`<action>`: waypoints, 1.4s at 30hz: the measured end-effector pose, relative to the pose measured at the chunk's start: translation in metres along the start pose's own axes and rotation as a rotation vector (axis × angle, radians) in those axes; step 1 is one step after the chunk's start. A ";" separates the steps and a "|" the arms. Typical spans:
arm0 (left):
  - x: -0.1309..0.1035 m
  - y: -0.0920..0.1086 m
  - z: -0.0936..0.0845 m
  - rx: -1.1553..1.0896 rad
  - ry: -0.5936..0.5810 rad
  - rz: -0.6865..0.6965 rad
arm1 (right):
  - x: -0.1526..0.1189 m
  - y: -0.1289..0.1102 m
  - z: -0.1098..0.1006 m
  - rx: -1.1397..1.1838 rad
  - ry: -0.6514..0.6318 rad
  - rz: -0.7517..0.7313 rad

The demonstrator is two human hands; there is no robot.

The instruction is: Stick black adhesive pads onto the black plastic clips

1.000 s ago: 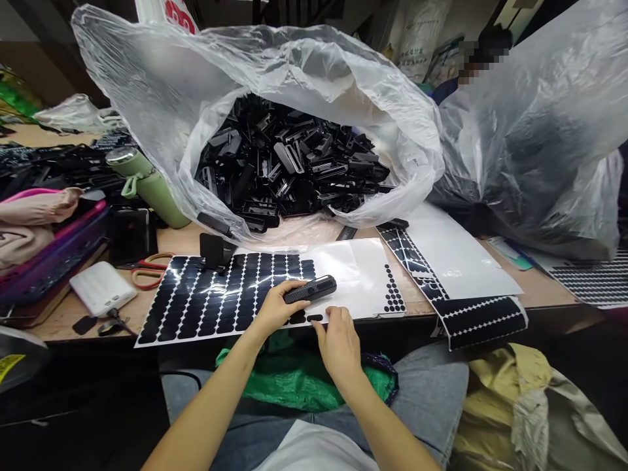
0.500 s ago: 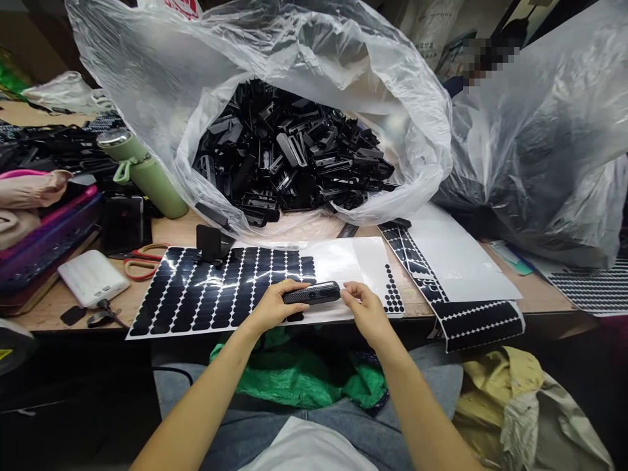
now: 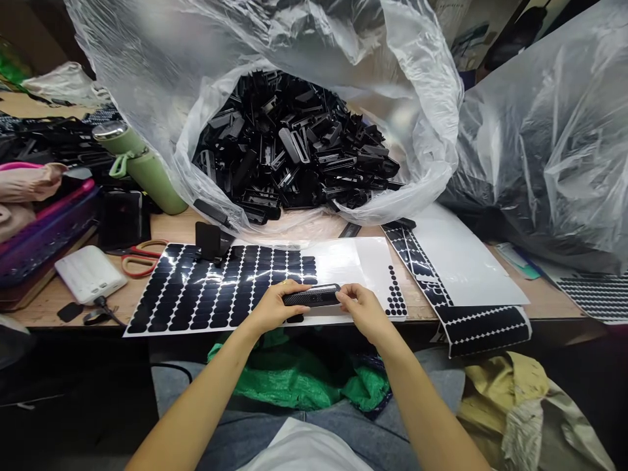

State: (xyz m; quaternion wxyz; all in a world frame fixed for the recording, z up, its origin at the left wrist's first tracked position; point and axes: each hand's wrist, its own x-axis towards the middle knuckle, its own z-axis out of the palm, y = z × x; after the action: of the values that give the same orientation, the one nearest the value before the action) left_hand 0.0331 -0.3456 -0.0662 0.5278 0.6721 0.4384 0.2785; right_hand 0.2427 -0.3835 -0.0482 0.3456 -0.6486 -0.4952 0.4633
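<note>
My left hand (image 3: 271, 306) grips the left end of a long black plastic part (image 3: 313, 296) with a carbon-fibre-like pattern. At the part's right end, the thumb and forefinger of my right hand (image 3: 362, 311) are pinched together and touch it; anything small between those fingertips is hidden. Beneath both hands lies a sheet of black stickers (image 3: 206, 288), with rows of long rounded stickers on the left and small round dots (image 3: 396, 293) at its right edge. Behind it, a clear plastic bag (image 3: 432, 190) gapes open, full of similar black plastic parts (image 3: 294, 150).
Left on the table are a white power bank (image 3: 91, 275) with a cable, red-handled scissors (image 3: 142, 258), a phone (image 3: 124, 221) and a green flask (image 3: 152, 176). More sticker sheets (image 3: 485, 330) overhang the front edge at right. Another large plastic bag (image 3: 544, 157) stands behind them.
The right hand's fingertips have moved slightly left, from just off the part's end onto it. The left hand keeps its grip. The whole view has shifted a little.
</note>
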 end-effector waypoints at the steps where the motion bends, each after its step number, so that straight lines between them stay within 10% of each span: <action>1: 0.000 0.000 0.000 0.002 0.001 0.000 | 0.000 -0.001 0.000 -0.023 0.007 -0.005; 19: -0.001 0.001 0.001 0.000 -0.002 -0.034 | -0.006 -0.004 0.016 -0.219 0.209 -0.135; 24: 0.002 0.001 0.000 0.014 0.015 -0.019 | -0.010 0.030 -0.031 -0.453 0.325 -0.130; 29: 0.005 0.005 -0.001 0.014 -0.015 -0.056 | -0.015 0.055 -0.080 -0.719 0.128 -0.110; 42: 0.008 0.004 0.002 -0.005 -0.003 -0.078 | -0.013 0.054 -0.082 -0.753 0.074 -0.136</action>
State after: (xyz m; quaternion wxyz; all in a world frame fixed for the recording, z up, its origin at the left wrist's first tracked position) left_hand 0.0391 -0.3400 -0.0639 0.5407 0.6536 0.4626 0.2579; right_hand 0.3360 -0.4093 -0.0665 0.1309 -0.7122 -0.6597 0.2014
